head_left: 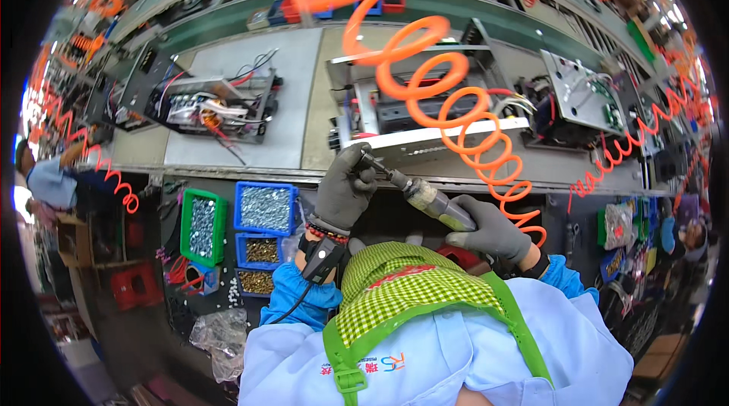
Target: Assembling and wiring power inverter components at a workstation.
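My right hand (492, 230), in a grey glove, is wrapped round the rear of a pneumatic screwdriver (433, 201). The tool points up and left, toward my left hand (345, 187), also gloved in grey. Those left fingers are closed at the tip of the driver's bit; whether they pinch a screw or the bit itself is hidden. Just beyond both hands stands an open metal chassis (433, 142) with wires and dark parts inside. An orange coiled air hose (429, 80) hangs across in front of it.
Left of my arm are a green bin (222, 235) and blue bins (291, 212) of small fasteners. More opened units (220, 106) stand along the bench, one (581, 91) at right. A plastic bag (220, 341) lies lower left. Another person (53, 178) is at far left.
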### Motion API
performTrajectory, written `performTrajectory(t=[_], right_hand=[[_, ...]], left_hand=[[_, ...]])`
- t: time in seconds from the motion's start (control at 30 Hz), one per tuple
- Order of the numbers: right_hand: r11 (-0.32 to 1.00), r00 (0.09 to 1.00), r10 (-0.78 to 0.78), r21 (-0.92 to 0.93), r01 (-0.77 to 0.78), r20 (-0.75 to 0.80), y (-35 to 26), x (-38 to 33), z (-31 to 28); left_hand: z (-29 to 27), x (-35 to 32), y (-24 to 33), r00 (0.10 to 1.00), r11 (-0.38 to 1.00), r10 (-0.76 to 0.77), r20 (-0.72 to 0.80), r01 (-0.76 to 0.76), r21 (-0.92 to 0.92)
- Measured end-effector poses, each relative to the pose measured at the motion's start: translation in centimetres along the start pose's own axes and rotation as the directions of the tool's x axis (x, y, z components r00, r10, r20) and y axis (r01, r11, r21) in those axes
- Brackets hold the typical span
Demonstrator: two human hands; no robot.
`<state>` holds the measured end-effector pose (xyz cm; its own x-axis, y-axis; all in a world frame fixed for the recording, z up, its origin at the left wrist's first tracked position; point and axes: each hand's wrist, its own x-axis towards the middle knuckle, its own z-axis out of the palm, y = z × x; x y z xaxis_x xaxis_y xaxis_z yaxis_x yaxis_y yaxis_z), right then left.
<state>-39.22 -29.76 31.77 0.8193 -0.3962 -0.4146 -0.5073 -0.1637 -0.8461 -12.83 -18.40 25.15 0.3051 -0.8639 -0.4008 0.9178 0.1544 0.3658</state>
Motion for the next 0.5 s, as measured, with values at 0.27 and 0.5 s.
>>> performTrajectory(t=[0.27, 0.5], right_hand=[[1.000, 0.974, -0.014, 0.009, 0.017, -0.226, 5.6, -6.1, -3.8], [0.999, 0.943, 0.022, 0.044, -0.008, -0.331, 9.9, -9.0, -4.9]], left_hand=[[4.6, 4.3, -8.0, 0.984, 0.974, -0.174, 0.029, 0.167, 0.153], [6.6, 6.4, -12.4, 0.929, 0.893, -0.368, 0.022, 0.347, 0.287]])
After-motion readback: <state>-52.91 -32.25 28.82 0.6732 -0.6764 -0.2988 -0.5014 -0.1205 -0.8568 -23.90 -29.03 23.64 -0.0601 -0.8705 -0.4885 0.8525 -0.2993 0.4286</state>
